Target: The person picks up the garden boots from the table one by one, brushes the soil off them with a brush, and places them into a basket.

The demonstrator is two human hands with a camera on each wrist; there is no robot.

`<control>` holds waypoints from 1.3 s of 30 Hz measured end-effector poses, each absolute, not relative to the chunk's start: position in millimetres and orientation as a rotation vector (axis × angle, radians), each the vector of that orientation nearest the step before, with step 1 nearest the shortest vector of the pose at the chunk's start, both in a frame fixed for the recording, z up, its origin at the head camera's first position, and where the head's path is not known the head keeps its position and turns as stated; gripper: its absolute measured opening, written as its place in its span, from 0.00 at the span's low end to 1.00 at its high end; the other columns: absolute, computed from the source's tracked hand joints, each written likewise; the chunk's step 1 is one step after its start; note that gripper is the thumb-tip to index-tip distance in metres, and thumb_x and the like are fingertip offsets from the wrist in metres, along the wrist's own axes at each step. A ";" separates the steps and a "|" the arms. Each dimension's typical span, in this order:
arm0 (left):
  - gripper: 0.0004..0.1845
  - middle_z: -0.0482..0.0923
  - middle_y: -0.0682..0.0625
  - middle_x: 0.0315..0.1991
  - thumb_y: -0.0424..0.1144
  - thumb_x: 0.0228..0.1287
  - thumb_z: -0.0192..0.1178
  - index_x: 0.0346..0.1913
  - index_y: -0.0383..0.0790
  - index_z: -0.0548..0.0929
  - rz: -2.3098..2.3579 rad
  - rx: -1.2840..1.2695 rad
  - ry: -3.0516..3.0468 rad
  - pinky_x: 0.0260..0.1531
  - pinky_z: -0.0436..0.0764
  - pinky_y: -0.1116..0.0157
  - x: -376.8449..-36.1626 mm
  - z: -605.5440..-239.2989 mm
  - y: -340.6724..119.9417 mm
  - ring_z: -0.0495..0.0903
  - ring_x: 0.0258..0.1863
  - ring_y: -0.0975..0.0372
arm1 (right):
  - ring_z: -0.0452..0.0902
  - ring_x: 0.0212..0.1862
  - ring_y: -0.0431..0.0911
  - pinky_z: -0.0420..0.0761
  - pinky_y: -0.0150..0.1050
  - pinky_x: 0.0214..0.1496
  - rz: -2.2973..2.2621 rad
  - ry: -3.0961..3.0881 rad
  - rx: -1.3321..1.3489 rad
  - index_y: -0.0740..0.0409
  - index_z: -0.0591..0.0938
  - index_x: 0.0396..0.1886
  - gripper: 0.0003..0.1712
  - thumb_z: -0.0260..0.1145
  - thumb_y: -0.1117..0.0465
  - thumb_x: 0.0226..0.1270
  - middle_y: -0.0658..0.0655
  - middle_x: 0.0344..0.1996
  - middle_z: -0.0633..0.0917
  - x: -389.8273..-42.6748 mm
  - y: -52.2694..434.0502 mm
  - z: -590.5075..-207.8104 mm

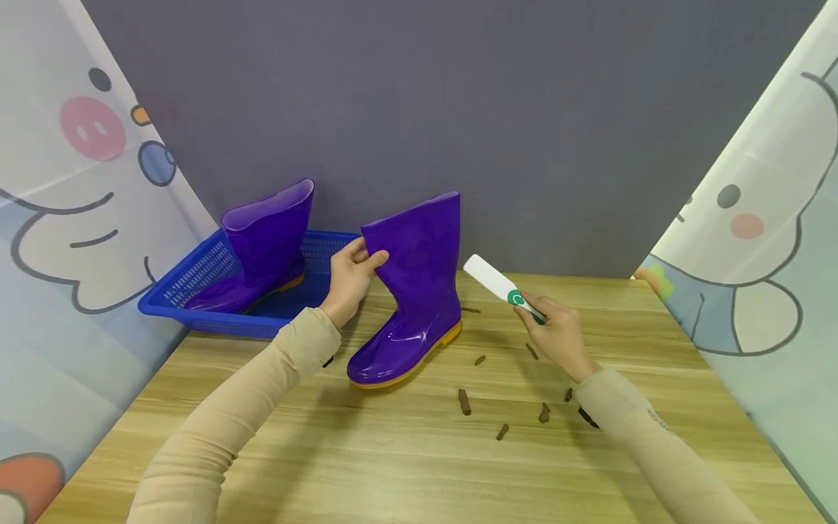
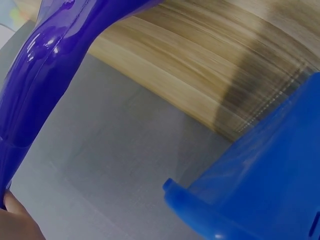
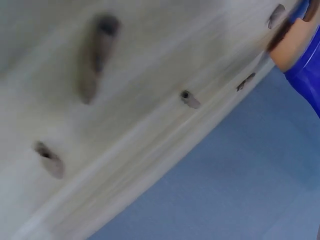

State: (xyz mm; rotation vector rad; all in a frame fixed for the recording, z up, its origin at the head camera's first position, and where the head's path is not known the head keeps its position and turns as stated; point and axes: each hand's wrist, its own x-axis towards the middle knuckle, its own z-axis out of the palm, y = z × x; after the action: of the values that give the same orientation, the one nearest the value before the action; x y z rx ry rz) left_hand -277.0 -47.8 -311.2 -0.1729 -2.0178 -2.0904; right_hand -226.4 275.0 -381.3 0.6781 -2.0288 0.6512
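Observation:
A purple rubber boot (image 1: 419, 269) with a yellow sole stands over the table, its toe toward the near left. My left hand (image 1: 350, 280) pinches the boot's upper edge, thumb outside and fingers partly hidden behind the rim. In the left wrist view the boot (image 2: 45, 60) runs along the left side. My right hand (image 1: 556, 331) grips a flat white paddle-shaped tool (image 1: 491, 278) with a green round mark, right of the boot and raised above the table. The right wrist view leaves out the tool and shows part of the boot (image 3: 307, 75).
A blue plastic basket (image 1: 229, 325) at the left holds a second purple boot (image 1: 268, 233). Several brown crumb-like pieces (image 1: 464, 402) lie scattered on the wooden table (image 1: 406, 466). A grey panel (image 1: 524, 131) rises behind, with cartoon-printed cloths (image 1: 740, 291) at both sides.

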 end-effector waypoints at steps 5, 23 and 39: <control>0.21 0.82 0.51 0.33 0.36 0.55 0.66 0.53 0.37 0.77 -2.061 -0.196 -2.002 0.32 0.80 0.72 -275.6 -312.2 -45.2 0.80 0.29 0.69 | 0.77 0.21 0.42 0.70 0.20 0.21 0.764 -2.150 0.565 0.71 0.83 0.39 0.17 0.72 0.73 0.44 0.64 0.29 0.86 -214.1 283.3 -385.1; 0.16 0.84 0.45 0.39 0.37 0.52 0.67 0.45 0.38 0.83 -1.801 -0.295 -2.148 0.39 0.80 0.66 -265.0 -282.1 -11.5 0.82 0.39 0.61 | 0.70 0.20 0.32 0.68 0.26 0.16 0.877 -2.408 0.415 0.68 0.83 0.42 0.16 0.70 0.68 0.51 0.64 0.33 0.86 -178.4 312.1 -396.8; 0.17 0.84 0.44 0.39 0.37 0.52 0.67 0.46 0.37 0.82 -1.684 -0.290 -2.145 0.39 0.79 0.69 -255.6 -182.9 -28.4 0.83 0.35 0.63 | 0.67 0.17 0.30 0.66 0.24 0.15 0.908 -2.317 0.377 0.68 0.84 0.40 0.16 0.71 0.71 0.47 0.64 0.29 0.86 -176.9 318.3 -398.3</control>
State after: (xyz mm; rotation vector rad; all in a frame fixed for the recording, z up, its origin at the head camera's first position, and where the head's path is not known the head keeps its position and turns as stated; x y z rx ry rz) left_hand -255.6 -28.4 -182.9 -0.2899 -2.1454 -1.6836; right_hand -176.9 318.3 -398.3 0.3766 -2.3170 0.9076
